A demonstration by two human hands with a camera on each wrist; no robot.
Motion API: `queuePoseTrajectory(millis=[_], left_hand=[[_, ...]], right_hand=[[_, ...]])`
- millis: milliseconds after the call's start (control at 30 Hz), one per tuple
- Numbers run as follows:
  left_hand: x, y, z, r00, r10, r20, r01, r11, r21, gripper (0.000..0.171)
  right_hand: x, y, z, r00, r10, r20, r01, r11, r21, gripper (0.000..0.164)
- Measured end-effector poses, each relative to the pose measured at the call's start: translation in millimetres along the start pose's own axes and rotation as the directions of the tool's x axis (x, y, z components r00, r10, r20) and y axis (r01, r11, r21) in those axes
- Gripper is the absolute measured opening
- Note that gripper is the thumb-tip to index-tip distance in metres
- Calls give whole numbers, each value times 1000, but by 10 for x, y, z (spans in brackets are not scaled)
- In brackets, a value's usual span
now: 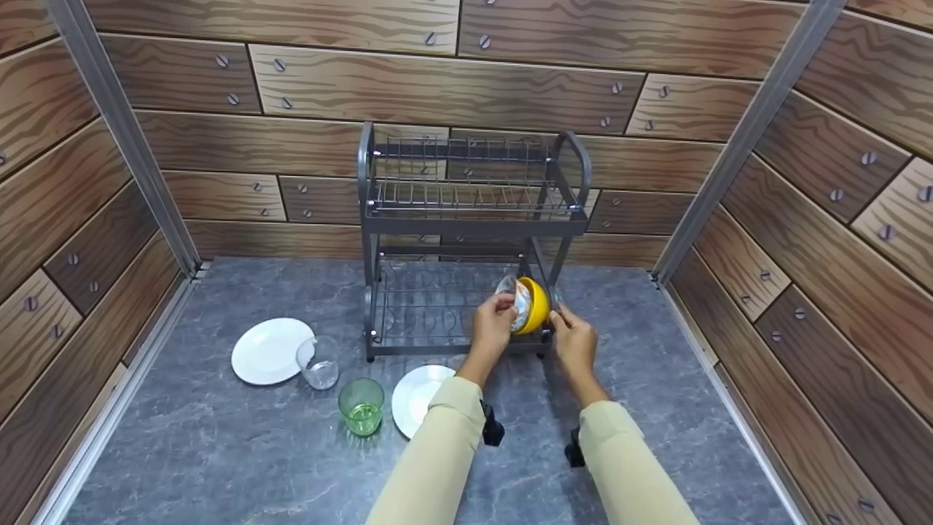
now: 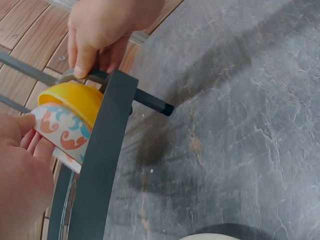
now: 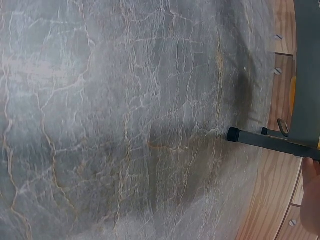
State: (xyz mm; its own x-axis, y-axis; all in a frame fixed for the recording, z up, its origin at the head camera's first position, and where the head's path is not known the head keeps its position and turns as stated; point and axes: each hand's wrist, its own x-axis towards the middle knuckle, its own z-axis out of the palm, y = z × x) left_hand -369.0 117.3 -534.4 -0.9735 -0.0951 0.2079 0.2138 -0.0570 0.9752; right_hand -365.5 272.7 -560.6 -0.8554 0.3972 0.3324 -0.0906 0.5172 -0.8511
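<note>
My left hand (image 1: 491, 329) pinches a white bowl with an orange and blue pattern (image 2: 64, 129) between thumb and fingers, at the right end of the lower tier of a dark dish rack (image 1: 474, 227). Tilted on its side against it is a yellow bowl (image 1: 538, 308), its rim behind the patterned bowl. My right hand (image 1: 576, 344) grips the rack's right side frame, thumb on the bar in the left wrist view. A clear rounded piece (image 1: 506, 283) shows just behind the patterned bowl. The front bar of the rack partly hides both bowls in the left wrist view.
On the grey marbled table (image 1: 240, 467), left of the rack, lie a white oval plate (image 1: 270, 351), a clear glass (image 1: 321, 370) and a green glass (image 1: 361, 408). Another white plate (image 1: 415, 397) is partly under the left sleeve. Wood-patterned walls (image 1: 452, 80) stand around.
</note>
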Motion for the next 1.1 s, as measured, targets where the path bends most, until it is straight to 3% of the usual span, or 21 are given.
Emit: queuePoseTrajectory(millis=[300, 600, 833, 1067, 1100], left_hand=[[-4, -29, 41, 999, 46, -7, -45, 997, 63, 16], [-23, 1, 23, 998, 16, -59, -15, 1000, 4, 15], [-29, 86, -126, 996, -29, -79, 24, 998, -56, 22], [-282, 552, -404, 997, 20, -77, -30, 991, -129, 28], [-295, 558, -436, 997, 31, -72, -41, 989, -141, 28]], right_hand=[[-10, 1, 2, 999, -43, -17, 43, 999, -34, 31], [1, 13, 2, 999, -41, -21, 41, 999, -34, 31], [-5, 8, -21, 1000, -27, -9, 27, 999, -28, 32], [-4, 0, -12, 1000, -23, -3, 23, 999, -25, 32], [-7, -3, -13, 1000, -19, 0, 19, 999, -26, 33]])
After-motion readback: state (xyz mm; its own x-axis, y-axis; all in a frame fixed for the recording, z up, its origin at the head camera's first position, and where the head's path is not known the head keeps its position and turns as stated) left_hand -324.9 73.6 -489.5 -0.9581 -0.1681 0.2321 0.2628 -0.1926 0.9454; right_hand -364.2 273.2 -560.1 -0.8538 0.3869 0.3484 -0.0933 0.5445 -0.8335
